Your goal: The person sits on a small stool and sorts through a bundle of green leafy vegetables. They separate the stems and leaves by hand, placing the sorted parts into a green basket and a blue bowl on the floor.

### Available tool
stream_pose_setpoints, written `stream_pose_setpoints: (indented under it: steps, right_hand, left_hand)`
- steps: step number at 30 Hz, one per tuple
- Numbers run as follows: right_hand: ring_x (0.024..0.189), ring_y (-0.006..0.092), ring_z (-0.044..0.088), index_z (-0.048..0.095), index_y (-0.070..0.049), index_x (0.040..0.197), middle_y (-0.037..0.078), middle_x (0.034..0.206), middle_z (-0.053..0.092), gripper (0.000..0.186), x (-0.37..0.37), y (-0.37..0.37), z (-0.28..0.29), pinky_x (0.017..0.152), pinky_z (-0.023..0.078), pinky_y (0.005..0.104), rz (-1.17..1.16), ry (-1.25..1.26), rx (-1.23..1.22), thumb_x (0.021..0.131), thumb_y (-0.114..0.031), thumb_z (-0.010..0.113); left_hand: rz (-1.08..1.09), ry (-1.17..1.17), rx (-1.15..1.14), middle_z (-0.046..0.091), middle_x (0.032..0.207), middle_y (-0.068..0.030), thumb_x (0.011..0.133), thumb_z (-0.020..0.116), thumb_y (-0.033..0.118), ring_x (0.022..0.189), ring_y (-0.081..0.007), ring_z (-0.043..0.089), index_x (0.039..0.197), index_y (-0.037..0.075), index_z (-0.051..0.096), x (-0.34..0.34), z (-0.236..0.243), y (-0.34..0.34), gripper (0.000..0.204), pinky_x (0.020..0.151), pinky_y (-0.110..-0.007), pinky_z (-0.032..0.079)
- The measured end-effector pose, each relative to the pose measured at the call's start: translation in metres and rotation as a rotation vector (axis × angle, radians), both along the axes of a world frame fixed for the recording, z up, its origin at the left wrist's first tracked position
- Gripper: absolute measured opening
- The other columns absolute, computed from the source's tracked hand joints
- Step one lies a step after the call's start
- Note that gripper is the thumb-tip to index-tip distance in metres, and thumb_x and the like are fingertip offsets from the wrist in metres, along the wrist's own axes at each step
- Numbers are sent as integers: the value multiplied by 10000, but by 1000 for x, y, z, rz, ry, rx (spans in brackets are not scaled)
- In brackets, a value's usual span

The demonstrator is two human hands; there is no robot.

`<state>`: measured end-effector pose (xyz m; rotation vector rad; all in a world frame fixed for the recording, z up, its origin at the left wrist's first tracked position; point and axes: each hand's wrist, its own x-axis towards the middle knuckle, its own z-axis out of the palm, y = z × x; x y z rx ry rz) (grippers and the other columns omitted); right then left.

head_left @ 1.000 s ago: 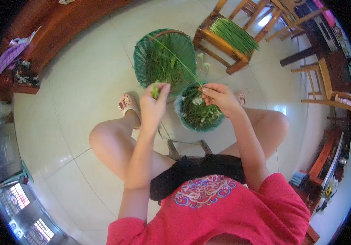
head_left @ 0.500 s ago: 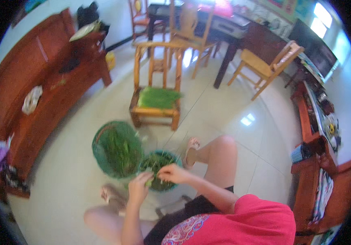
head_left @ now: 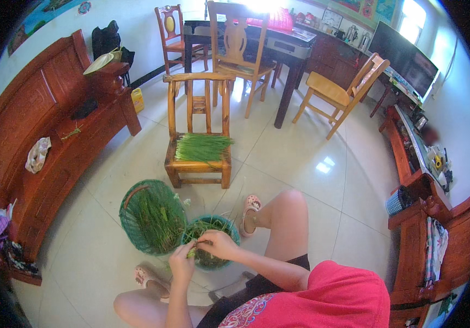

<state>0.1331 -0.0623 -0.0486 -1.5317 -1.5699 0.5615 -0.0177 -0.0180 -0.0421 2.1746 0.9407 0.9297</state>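
Observation:
Over a round green tub point(head_left: 237, 232), my left hand point(head_left: 182, 263) is closed on a small bunch of chives point(head_left: 191, 253), pale green where it shows between the fingers. My right hand point(head_left: 219, 244) pinches at the top of that bunch, its fingertips meeting the left hand's. Exactly what the right fingers grip is too small to see. Loose green stalks and scraps lie in the tub. Beside it on the left, a tilted green basket point(head_left: 125, 221) holds more long chives point(head_left: 160, 216). A neat layer of chives point(head_left: 203, 146) covers the seat of a low wooden chair point(head_left: 199, 78).
A long carved wooden bench point(head_left: 95, 139) curves along the left, with a crumpled cloth on it. Farther back stand a dark table point(head_left: 285, 90) and several wooden chairs. At the right are a small blue-and-white bin point(head_left: 395, 203) and wooden furniture. My legs flank the tub.
My hands have come closer together, the right fingertips now against the bunch in my left hand. The view has tilted, so the room sits lower in the picture.

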Motion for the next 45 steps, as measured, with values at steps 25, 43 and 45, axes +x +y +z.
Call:
stream_pose_setpoints:
  steps: [25, 43, 45]
  right_hand:
    - [608, 289, 544, 565, -13, 805, 154, 707, 562, 150, 30, -14, -10, 557, 416, 357, -393, -4, -46, 748, -151, 557]
    - [576, 53, 483, 581, -1, 797, 6, 675, 558, 130, 1, -4, 21, 509, 392, 188, -129, 904, -354, 763, -127, 579]
    - [586, 46, 472, 568, -1, 788, -2, 672, 548, 126, 3, -5, 20, 519, 384, 185, -66, 792, -334, 771, -126, 569]
  left_hand:
    - [244, 85, -109, 583, 790, -120, 654, 583, 51, 696, -279, 564, 837, 84, 619, -8, 13, -6, 189, 598, -330, 443]
    - [187, -194, -266, 593, 752, -126, 659, 626, 71, 664, -269, 567, 790, 15, 606, 14, 22, -15, 144, 605, -298, 444]
    - [151, -168, -255, 591, 747, -128, 671, 621, 78, 653, -247, 570, 796, 18, 603, 12, 18, -14, 139, 603, -291, 442]
